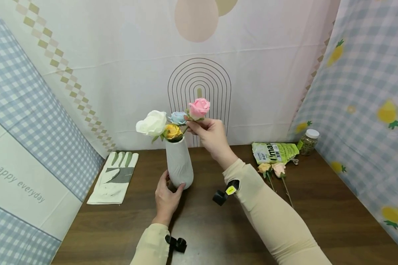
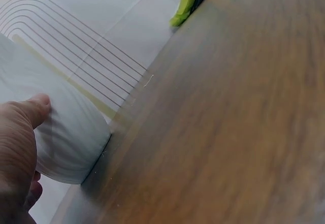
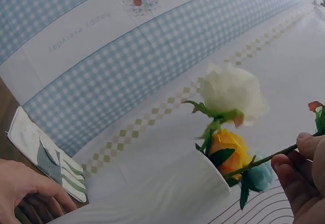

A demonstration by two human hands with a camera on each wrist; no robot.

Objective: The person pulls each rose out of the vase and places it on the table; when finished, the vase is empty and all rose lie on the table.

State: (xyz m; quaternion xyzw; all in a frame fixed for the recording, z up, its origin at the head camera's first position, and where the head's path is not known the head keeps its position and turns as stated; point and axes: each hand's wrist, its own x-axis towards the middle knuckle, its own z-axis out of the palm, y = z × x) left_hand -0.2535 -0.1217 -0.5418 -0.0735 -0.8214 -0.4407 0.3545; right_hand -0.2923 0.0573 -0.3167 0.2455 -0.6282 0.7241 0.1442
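Observation:
A white ridged vase (image 1: 179, 163) stands on the brown table, and my left hand (image 1: 167, 197) grips it low down, the thumb (image 2: 38, 109) lying across its side. My right hand (image 1: 212, 138) pinches the green stem (image 3: 264, 160) of a pink rose (image 1: 199, 108) just under the bloom. The stem's lower end reaches into the vase mouth. A large white rose (image 1: 151, 123), a yellow rose (image 1: 173, 131) and a blue flower (image 1: 177, 117) stand in the vase, the white one leaning left.
To the left lies a white glove (image 1: 114, 178) with grey and green patches. At the back right are a green packet (image 1: 274, 152) and a jar (image 1: 308, 142) with a white lid. Two pale roses, one yellowish (image 1: 264, 168) and one peach (image 1: 279, 170), lie before the packet.

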